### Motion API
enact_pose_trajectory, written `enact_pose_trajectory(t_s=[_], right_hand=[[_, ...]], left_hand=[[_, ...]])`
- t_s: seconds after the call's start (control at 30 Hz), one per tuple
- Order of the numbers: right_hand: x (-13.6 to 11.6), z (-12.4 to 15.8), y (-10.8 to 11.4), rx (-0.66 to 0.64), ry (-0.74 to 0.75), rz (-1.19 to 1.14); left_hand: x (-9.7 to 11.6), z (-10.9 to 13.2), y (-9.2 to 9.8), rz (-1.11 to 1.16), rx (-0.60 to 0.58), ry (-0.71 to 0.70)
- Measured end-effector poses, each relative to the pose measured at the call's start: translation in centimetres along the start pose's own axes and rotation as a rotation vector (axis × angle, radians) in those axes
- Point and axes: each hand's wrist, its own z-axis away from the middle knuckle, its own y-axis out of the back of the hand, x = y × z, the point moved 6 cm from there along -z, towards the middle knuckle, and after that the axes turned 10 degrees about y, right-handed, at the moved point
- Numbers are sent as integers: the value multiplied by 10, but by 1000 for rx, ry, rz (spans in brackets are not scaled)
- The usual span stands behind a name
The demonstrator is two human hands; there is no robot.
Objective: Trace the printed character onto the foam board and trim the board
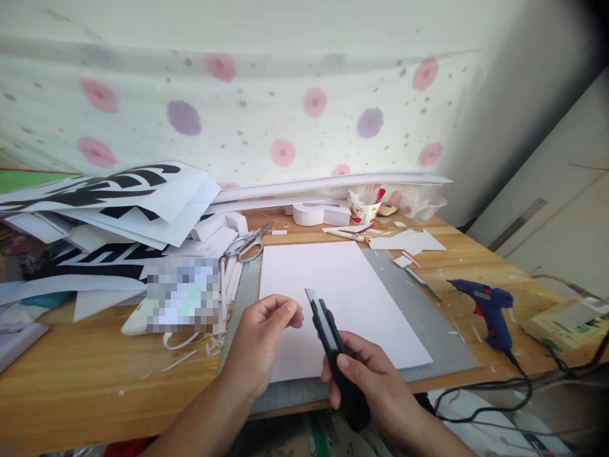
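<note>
Right hand (373, 373) gripped a cutter (328, 330) over paper (323, 270).
Left hand (264, 339), fingers curled, was near the blade (312, 296); whether it pinched anything was unclear.

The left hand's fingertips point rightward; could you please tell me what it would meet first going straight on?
The left hand would probably meet the utility knife first, near its blade, held by the right hand; depth is hard to judge, so it might pass above or below.
</note>
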Motion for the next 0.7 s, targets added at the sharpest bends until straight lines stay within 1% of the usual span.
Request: enact_pose_trajectory(t_s=[0.07, 0.1, 0.17, 0.23, 0.27, 0.33, 0.37, 0.4, 0.43, 0.5, 0.53, 0.57, 0.6, 0.63, 0.7], right_hand=[[1, 0, -1, -4, -2, -10], [1, 0, -2, -4, -4, -18], [3, -1, -3, -2, 0, -32], [6, -3, -5, -12, 3, -42], [8, -4, -6, -25, 3, -43], [11, -4, -8, -62, -9, -36], [13, -4, -9, -84, -20, -28], [14, -3, -9, -102, -30, -20], [16, -1, -9, -117, -46, -15], [20, 2, -6, -134, -75, -14], [21, 4, -5, -140, -71, -14], [22, 5, -3, -150, -51, -10], [22, 5, -2, -164, -19, 5], [22, 5, -1, -179, 23, 39], [21, 3, -1, -210, 156, 150]], left_hand=[[-3, 2, -2, -6, -20, -4], [-5, 3, -5, -3, -54, 3], [-13, 8, -16, 5, -185, 53], [-22, 14, -29, 11, -334, 137], [-27, 17, -33, 15, -382, 180], [-35, 20, -34, 37, -411, 245], [-36, 20, -31, 56, -393, 254], [-36, 18, -25, 86, -348, 248], [-35, 16, -16, 144, -275, 236], [-32, 10, 7, 311, -86, 213], [-31, 8, 17, 397, 3, 210], [-32, 7, 24, 466, 67, 215], [-33, 7, 28, 505, 100, 227], [-35, 8, 27, 524, 107, 248], [-42, 11, 18, 557, 69, 314]])
